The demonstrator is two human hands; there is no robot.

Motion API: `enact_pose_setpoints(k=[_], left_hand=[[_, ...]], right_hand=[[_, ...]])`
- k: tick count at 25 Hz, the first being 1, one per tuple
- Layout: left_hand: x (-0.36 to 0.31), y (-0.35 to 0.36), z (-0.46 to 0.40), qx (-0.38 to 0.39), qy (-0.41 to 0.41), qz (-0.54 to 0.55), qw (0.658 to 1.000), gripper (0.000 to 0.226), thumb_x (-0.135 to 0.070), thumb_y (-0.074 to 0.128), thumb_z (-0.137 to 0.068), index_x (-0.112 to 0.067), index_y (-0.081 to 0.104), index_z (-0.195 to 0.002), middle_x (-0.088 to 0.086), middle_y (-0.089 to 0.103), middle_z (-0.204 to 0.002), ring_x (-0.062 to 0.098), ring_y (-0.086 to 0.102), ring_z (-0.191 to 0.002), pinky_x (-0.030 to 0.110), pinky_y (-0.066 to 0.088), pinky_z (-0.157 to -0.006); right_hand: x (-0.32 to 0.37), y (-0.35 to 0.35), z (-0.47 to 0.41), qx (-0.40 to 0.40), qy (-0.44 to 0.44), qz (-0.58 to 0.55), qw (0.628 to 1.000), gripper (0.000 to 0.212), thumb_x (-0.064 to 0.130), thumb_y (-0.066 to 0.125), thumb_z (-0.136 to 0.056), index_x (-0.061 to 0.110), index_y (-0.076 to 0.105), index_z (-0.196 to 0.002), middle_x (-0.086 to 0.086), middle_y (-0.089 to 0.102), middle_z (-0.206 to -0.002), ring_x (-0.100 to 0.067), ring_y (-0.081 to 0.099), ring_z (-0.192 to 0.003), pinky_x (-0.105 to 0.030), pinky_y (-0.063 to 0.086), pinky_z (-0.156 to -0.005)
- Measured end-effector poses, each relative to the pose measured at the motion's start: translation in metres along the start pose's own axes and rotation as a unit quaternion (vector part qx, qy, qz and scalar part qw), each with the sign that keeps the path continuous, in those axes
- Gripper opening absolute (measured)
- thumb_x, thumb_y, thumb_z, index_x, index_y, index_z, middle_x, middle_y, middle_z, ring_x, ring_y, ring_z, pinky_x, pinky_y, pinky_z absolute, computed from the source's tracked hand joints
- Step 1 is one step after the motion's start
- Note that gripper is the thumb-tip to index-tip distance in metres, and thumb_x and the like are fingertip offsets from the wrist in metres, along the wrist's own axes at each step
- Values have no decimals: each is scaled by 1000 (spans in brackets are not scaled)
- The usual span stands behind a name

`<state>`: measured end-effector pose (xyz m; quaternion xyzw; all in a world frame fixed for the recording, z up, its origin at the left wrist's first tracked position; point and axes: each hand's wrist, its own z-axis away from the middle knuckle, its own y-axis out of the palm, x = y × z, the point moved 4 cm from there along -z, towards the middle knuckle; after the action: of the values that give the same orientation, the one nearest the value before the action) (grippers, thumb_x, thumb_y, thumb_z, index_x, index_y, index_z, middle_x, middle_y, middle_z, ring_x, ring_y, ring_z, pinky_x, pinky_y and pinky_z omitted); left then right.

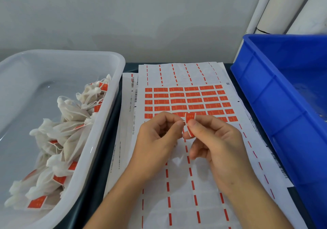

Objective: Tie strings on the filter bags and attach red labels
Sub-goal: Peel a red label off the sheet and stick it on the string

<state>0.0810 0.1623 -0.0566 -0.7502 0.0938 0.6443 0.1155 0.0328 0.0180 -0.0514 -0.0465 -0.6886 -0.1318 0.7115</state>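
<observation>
Above the label sheet [185,96], both hands' fingers [192,122] pinch one red label [189,118] between them.

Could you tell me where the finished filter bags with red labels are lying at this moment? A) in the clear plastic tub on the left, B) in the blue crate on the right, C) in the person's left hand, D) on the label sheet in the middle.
A: the filter bags with red labels lie heaped in the clear tub at the left.
</observation>
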Motion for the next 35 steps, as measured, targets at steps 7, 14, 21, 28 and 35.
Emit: enact_pose_setpoints(k=[7, 14, 21, 28, 35], left_hand=[[1, 1, 0, 0, -1, -5, 1000, 15, -25, 62, -95, -21, 76, -93, 6, 76, -90, 34, 71, -89, 48, 61, -82], [1, 0, 1, 2, 7, -13, 1000, 15, -25, 61, -95, -24, 76, -94, 0, 76, -88, 23, 71, -85, 30, 61, -80], [1, 1, 1, -1, 4, 0, 1000, 16, -20, 62, -98, -23, 77, -97, -1, 78, -92, 23, 76, -92, 35, 63, -86], [-3, 2, 2, -3, -15, 9, 1000, 20, -15, 61, -102, -20, 79, -95, -5, 78, -85, 7, 74, -77, 15, 55, -67], [0, -1, 0, -21, -48, 57, 997, 16, -20, 67, -98, -19, 80, -88, 4, 79, -91, 20, 76, -86, 28, 59, -80]], right_hand=[[-11, -4, -5, -57, 16, 18, 998, 17, 37, 75, -85, 31, 79, -100, -1, 79, -84, -24, 71, -58, -33, 61, -58], [-12, -4, -6, -66, 10, 31, 997, 9, 33, 73, -91, 31, 78, -99, 2, 78, -83, -22, 71, -57, -30, 61, -57], [-11, -3, -5, -77, -1, 47, 996, 6, 33, 73, -92, 32, 76, -98, 6, 78, -81, -21, 72, -57, -28, 61, -55], [-2, 2, 1, -98, -90, 112, 985, 6, 36, 71, -93, 34, 72, -98, 18, 77, -80, -13, 73, -57, -18, 56, -49], [3, 6, 5, -80, -160, 186, 966, 12, 46, 61, -99, 41, 69, -105, 18, 73, -83, -11, 73, -73, -24, 60, -54]])
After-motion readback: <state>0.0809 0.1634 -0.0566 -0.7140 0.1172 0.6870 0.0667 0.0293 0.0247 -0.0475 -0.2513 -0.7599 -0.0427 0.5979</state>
